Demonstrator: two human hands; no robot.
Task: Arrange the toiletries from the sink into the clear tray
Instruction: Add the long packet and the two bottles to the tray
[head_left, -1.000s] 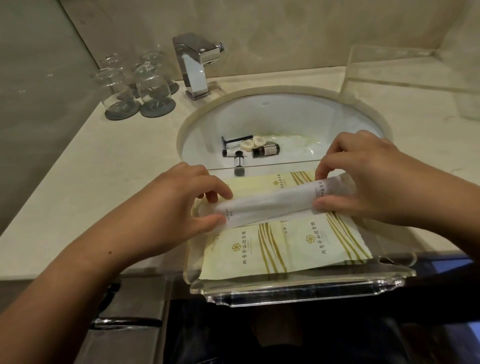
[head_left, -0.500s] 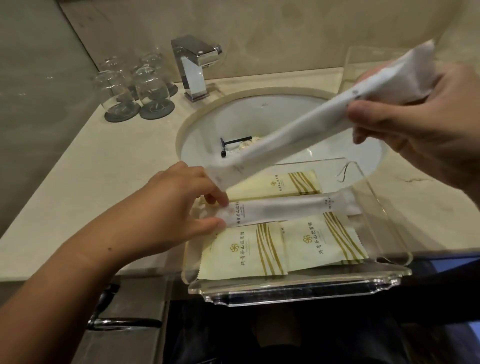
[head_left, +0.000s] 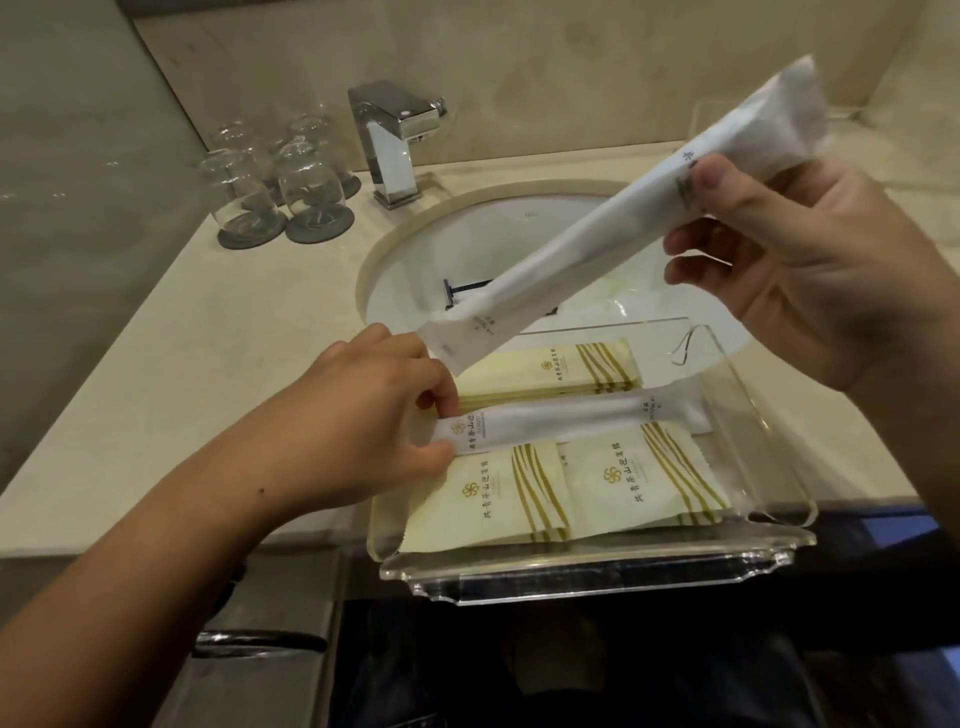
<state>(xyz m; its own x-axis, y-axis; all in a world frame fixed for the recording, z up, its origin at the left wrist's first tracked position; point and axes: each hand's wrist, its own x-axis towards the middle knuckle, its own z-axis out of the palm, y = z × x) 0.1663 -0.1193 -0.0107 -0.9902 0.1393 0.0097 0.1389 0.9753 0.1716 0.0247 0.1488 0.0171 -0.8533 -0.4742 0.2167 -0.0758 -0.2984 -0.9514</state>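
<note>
A clear tray (head_left: 597, 577) sits on the counter's front edge, below the white sink (head_left: 467, 249). Several yellow sachets (head_left: 639, 483) lie flat in it. Across them lies a long white packet (head_left: 566, 421); my left hand (head_left: 374, 421) pinches its left end. My right hand (head_left: 810, 275) holds a second long white packet (head_left: 597, 234) raised at a slant over the sink and tray. A black razor (head_left: 462, 289) shows in the basin behind that packet; whatever else lies in the sink is hidden.
A chrome tap (head_left: 389, 140) stands behind the sink. Upturned glasses (head_left: 280, 176) on dark coasters stand at the back left of the beige counter (head_left: 171, 374). A clear panel (head_left: 727, 119) is at the back right. A dark drop lies beyond the counter's front edge.
My right hand has lifted one white packet up and to the right, off the tray. The other white packet stays on the sachets under my left fingers.
</note>
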